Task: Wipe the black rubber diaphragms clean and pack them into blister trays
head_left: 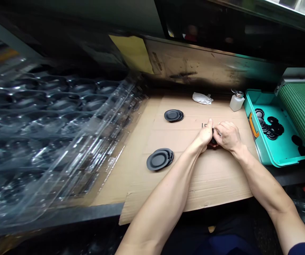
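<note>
We have our left hand [204, 136] and right hand [228, 135] drawn together over the flat brown cardboard sheet [195, 187] that covers the tabletop. Both have their fingers curled shut, pinching a small dark piece [213, 141] between them. Most of it is hidden, so we cannot tell its shape. To work it well, we judge, we should rest both wrists on the cardboard for steadiness, grip by the edge rather than the face, and tilt the piece toward us to see it. The near stack of black round discs [159, 159] and the far stack of black round discs [173, 115] lie to our left, well apart from the hands. The teal plastic bin [280, 156] of loose discs and the white pump bottle [236, 100] sit to the right, so we would tuck our elbows in.
</note>
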Action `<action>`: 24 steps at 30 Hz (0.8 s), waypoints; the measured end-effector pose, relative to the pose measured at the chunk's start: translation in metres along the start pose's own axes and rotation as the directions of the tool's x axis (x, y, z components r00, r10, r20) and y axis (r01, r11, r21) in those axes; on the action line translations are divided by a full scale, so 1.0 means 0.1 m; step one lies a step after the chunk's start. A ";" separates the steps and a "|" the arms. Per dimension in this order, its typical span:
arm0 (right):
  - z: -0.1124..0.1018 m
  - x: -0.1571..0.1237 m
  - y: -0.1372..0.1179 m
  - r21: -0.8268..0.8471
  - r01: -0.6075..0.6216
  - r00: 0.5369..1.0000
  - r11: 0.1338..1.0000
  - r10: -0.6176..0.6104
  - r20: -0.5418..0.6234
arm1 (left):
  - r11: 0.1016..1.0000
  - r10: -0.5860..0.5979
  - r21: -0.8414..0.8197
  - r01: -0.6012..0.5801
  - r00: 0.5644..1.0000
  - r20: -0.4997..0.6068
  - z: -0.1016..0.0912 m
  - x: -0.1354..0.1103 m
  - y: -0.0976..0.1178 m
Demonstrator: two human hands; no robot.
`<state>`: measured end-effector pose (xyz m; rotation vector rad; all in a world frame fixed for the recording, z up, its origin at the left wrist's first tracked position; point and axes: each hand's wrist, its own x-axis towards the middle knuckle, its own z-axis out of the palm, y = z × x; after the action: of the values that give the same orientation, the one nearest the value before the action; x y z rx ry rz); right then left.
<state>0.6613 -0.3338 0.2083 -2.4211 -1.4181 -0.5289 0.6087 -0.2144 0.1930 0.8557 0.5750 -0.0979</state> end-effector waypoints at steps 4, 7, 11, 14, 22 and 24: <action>0.02 0.00 0.01 0.062 -0.039 0.999 0.997 0.038 0.012 | 0.989 0.051 0.137 -0.049 0.999 -0.016 0.03 -0.05 0.03; 0.00 -0.01 0.03 0.202 -0.142 0.990 0.969 0.145 0.000 | 0.999 -0.031 0.010 0.030 0.998 0.048 0.02 -0.10 0.12; -0.10 -0.01 0.10 0.327 -0.313 0.915 0.892 0.375 -0.147 | 0.948 -0.193 -0.227 0.221 0.971 0.141 -0.09 -0.15 0.29; -0.12 0.01 0.17 0.360 -0.371 0.854 0.856 0.467 -0.231 | 0.873 -0.240 -0.378 0.309 0.946 0.219 -0.17 -0.15 0.37; -0.04 0.03 0.20 0.447 -0.267 0.839 0.854 0.434 -0.328 | 0.819 -0.253 -0.451 0.355 0.929 0.271 -0.21 -0.14 0.39; -0.05 0.03 0.20 0.445 -0.265 0.840 0.856 0.431 -0.329 | 0.815 -0.256 -0.454 0.359 0.927 0.274 -0.21 -0.14 0.38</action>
<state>0.6793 -0.3432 0.2126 -2.0216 -0.7745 -0.5706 0.5989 -0.1754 0.2158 0.2340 0.5112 -0.3175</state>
